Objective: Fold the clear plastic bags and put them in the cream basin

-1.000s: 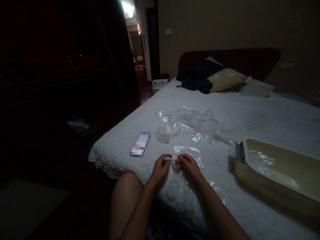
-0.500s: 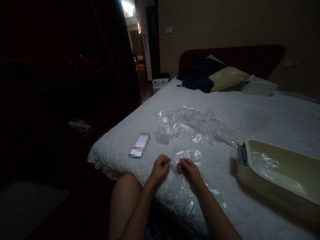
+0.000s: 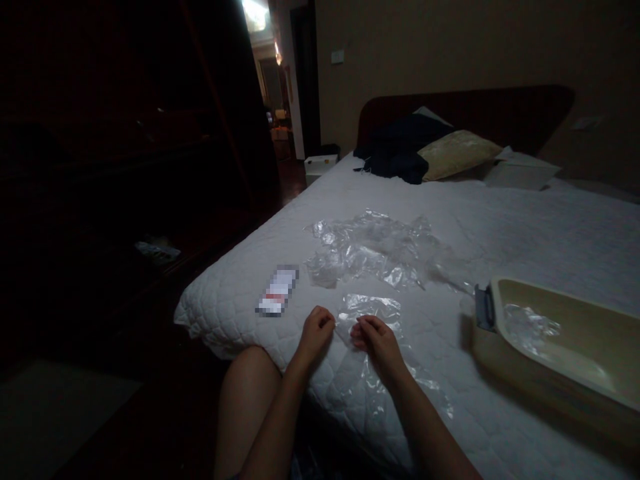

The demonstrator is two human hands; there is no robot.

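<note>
On the white quilted bed, a clear plastic bag (image 3: 373, 305) lies between and beneath my hands, with its creased film running toward my right forearm. My left hand (image 3: 317, 330) is closed in a pinch at the bag's left edge. Fingertips together, my right hand (image 3: 377, 339) pinches the film near the bag's middle, its other fingers curled. The thin film right at the fingertips is hard to make out. Just beyond my hands spreads a crumpled heap of more clear plastic bags (image 3: 370, 250).
A phone-like slab (image 3: 279, 291), pixelated, lies to the left. At right stands a cream plastic bin (image 3: 550, 373) with a grey latch and clear plastic inside. Dark cloth (image 3: 400, 147) and a beige pillow (image 3: 460, 155) rest by the headboard (image 3: 525, 110). My knee touches the bed's edge.
My left hand has shifted slightly left and up. My right hand has moved very little. The bag's far edge lies a bit flatter and farther from me.
</note>
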